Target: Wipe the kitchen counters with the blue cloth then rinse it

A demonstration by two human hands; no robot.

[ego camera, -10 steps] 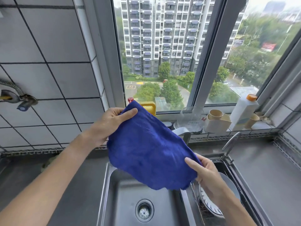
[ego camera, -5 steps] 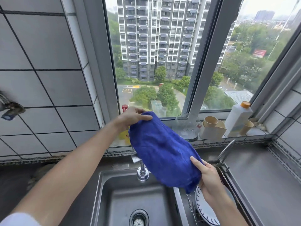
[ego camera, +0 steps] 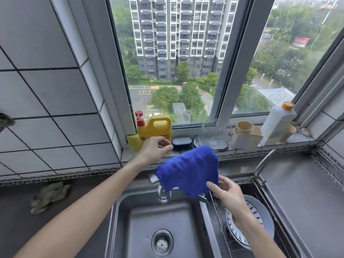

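Over faucet point(ego camera: 163, 194), blue cloth point(ego camera: 188, 170), seemingly draped.

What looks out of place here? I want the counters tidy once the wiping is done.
A crumpled greyish rag lies loose on the left counter, away from the sink. The blue cloth is draped over the faucet, its lower edge pinched by the right hand. Nothing looks spilled or broken.
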